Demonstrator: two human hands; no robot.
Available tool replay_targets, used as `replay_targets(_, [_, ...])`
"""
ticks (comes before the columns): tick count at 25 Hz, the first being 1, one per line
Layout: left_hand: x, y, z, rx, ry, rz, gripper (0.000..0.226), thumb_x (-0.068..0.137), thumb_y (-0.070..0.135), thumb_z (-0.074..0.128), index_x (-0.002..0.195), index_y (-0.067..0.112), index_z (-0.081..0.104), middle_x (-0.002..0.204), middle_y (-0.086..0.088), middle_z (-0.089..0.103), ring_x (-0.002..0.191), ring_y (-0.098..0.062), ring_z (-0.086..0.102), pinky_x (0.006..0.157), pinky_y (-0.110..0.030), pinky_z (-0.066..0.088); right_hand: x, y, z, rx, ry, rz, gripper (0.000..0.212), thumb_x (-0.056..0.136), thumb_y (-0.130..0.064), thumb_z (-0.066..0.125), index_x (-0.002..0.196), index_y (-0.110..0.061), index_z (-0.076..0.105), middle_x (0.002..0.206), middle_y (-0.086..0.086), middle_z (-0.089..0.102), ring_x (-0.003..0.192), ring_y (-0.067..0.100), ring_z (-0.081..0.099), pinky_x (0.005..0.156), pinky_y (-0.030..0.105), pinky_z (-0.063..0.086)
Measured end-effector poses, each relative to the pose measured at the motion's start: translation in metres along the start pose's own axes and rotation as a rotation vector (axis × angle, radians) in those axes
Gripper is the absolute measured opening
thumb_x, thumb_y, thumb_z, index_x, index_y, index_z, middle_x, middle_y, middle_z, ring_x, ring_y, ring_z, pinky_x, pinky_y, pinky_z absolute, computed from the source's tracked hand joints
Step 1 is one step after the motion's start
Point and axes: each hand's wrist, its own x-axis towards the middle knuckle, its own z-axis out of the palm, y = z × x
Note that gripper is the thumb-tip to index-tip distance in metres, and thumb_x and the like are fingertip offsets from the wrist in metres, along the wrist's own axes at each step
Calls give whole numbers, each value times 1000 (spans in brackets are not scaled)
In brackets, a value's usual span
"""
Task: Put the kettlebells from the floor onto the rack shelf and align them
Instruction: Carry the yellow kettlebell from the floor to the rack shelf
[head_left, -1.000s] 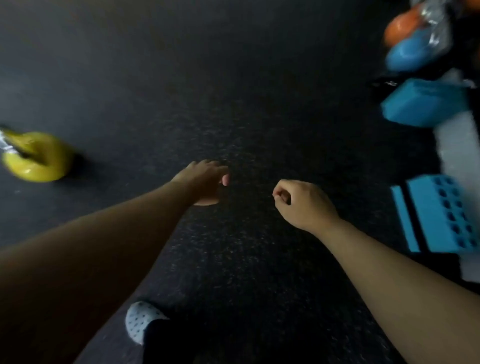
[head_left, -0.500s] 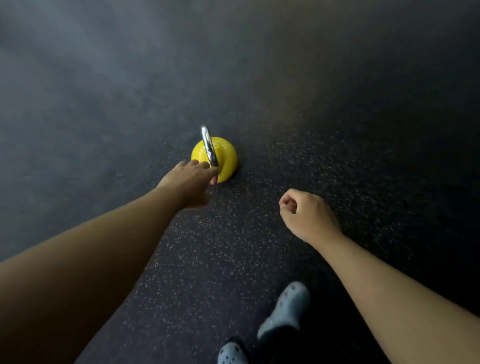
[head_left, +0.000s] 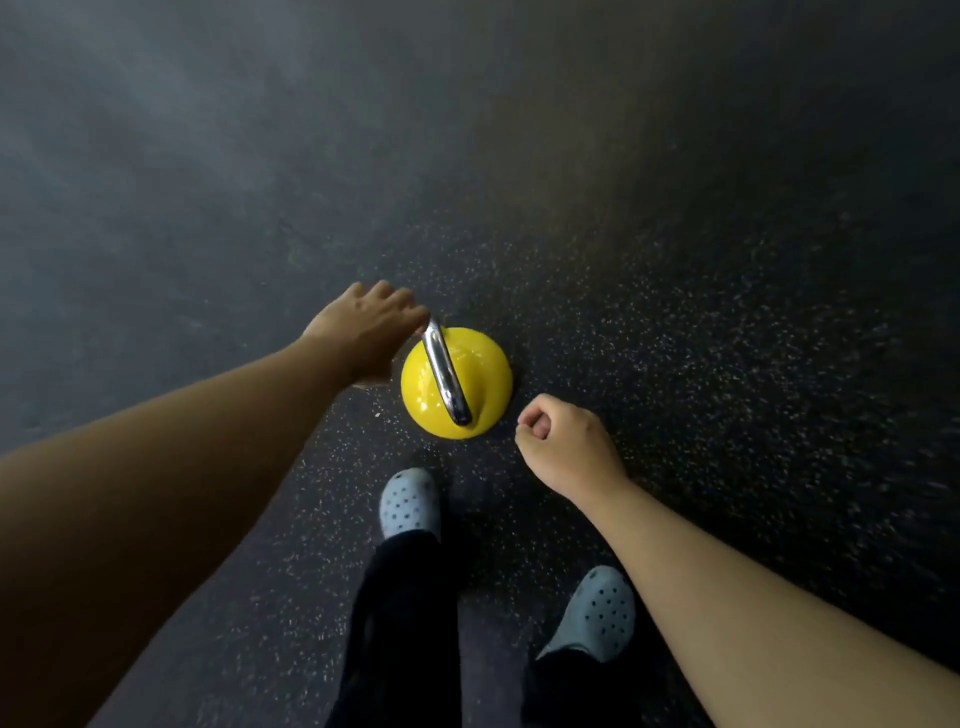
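Note:
A yellow kettlebell (head_left: 478, 384) with a chrome handle (head_left: 445, 374) stands upright on the dark speckled floor, just ahead of my feet. My left hand (head_left: 363, 332) hovers at its left side with the fingers spread, the fingertips right at the far end of the handle and not wrapped round it. My right hand (head_left: 563, 444) hangs to the right of the kettlebell, loosely curled into a fist and holding nothing. The rack shelf is out of sight.
Dark rubber floor (head_left: 675, 260) spreads on all sides. My two feet in pale perforated clogs (head_left: 408, 501) (head_left: 597, 616) stand right behind the kettlebell, with black trouser legs above them.
The view swung from the blue blocks at the right to the kettlebell, which now lies closer and centred. My left hand has opened and reached to its handle. My feet have stepped up.

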Motion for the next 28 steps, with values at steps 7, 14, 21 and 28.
replay_targets(7, [103, -39, 82, 55, -123, 209, 86, 75, 32, 71, 147, 27, 24, 146, -8, 37, 128, -30, 39, 95, -45, 46, 100, -27, 104, 67, -71, 176, 38, 82, -41, 66, 114, -21, 57, 118, 3, 51, 112, 24, 47, 91, 40, 47])
replay_targets(14, [153, -35, 102, -231, -195, 545, 14, 80, 29, 68, 88, 30, 56, 99, 3, 56, 100, -18, 53, 76, -36, 50, 126, -26, 135, 365, -127, 319, 29, 81, -30, 67, 62, -21, 47, 60, -5, 47, 55, 14, 45, 48, 28, 34])
replay_targets(21, [138, 50, 59, -238, -321, 590, 9, 72, 25, 58, 71, 33, 54, 67, 10, 59, 62, -13, 58, 59, -35, 54, 64, 23, 79, 316, 64, 376, 18, 72, -30, 69, 67, -19, 56, 68, -5, 53, 64, 18, 54, 46, 24, 34])
replay_targets(28, [118, 253, -45, -170, -216, 811, 7, 69, 36, 58, 73, 30, 58, 63, 9, 57, 57, -13, 55, 53, -29, 47, -88, 140, -10, 320, 355, 514, 32, 58, -37, 65, 49, -19, 40, 51, -7, 44, 52, 22, 52, 44, 28, 32])
